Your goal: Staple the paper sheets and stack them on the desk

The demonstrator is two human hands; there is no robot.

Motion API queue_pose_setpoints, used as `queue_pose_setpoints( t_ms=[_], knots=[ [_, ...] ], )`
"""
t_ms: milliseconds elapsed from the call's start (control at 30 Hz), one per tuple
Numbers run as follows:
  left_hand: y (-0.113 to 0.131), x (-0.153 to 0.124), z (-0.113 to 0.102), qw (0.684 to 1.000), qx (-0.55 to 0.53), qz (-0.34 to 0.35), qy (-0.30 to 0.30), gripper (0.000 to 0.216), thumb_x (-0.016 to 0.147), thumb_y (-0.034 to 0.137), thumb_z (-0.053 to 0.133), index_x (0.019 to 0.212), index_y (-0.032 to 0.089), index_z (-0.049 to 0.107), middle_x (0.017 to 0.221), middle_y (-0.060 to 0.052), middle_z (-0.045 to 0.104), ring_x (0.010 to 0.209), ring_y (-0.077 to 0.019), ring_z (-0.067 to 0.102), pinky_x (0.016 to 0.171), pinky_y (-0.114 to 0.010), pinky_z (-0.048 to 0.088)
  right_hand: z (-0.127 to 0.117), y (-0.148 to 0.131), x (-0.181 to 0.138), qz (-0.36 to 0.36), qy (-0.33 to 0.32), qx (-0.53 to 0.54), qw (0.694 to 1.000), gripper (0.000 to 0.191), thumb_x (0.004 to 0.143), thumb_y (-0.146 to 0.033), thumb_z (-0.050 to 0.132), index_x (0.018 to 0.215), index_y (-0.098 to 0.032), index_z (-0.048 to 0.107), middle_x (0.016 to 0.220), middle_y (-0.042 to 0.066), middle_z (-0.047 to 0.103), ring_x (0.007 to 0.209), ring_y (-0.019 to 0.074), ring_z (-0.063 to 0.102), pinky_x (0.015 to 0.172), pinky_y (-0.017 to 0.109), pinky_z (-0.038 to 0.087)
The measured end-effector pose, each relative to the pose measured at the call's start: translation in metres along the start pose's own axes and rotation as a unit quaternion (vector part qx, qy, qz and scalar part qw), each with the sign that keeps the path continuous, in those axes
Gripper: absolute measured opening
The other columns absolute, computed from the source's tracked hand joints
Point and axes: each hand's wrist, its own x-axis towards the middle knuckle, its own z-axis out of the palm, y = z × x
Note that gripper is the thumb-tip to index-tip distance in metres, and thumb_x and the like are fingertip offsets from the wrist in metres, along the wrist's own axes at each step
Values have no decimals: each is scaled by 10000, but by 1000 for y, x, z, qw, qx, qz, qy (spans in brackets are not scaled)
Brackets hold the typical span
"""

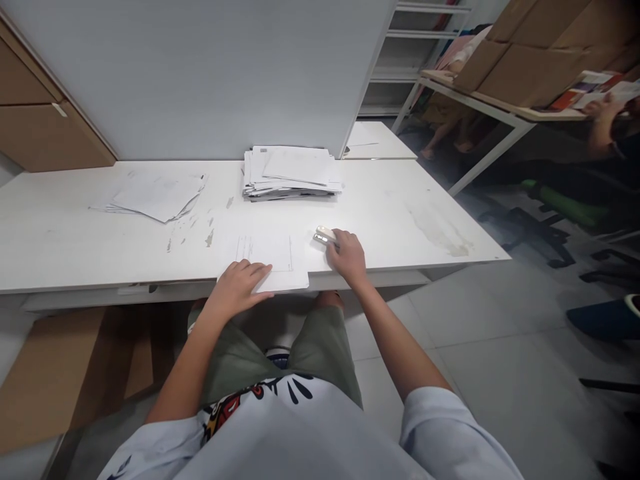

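Observation:
Under my left hand (243, 285) lies a sheet of paper (273, 257) with faint printed lines, its lower edge jutting over the front of the desk. The fingers of that hand rest flat on the paper, thumb stretched to the right. My right hand (349, 257) is closed around a white and silver stapler (325, 235) just right of the sheet, at the desk's front edge. The stapler points left, and its rear end is hidden in my palm. Whether the paper is one sheet or several, I cannot tell.
A thick paper stack (295, 175) stands at the back of the white desk (380, 213), against a grey partition (225, 73). Loose papers (155, 195) lie at left. Cardboard boxes (530, 67) sit on another table at right, where a person's hand (603, 107) shows.

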Motion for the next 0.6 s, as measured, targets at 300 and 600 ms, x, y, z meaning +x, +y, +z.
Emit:
queue_pose_setpoints(
  t_ms=[300, 600],
  knots=[
    [-8, 5, 20, 999, -25, 21, 17, 586, 954, 543, 485, 1417, 186, 528, 1459, -103, 530, 1373, -280, 474, 1103, -421, 440, 1, 1, 0, -9, 5, 8, 1000, 300, 885, -219, 442, 1136, -154, 591, 1001, 131, 637, 927, 292, 514, 822, 403, 428],
    [-2, 0, 1, 980, -40, 113, 161, 301, 985, 277, 512, 1249, 235, 652, 1157, -43, 735, 1192, -204, 640, 1097, -406, 451, 2, 2, 0, -8, 10, 6, 1000, 291, 883, -217, 447, 1126, -156, 593, 986, 132, 636, 918, 294, 512, 808, 399, 425]
  ],
)
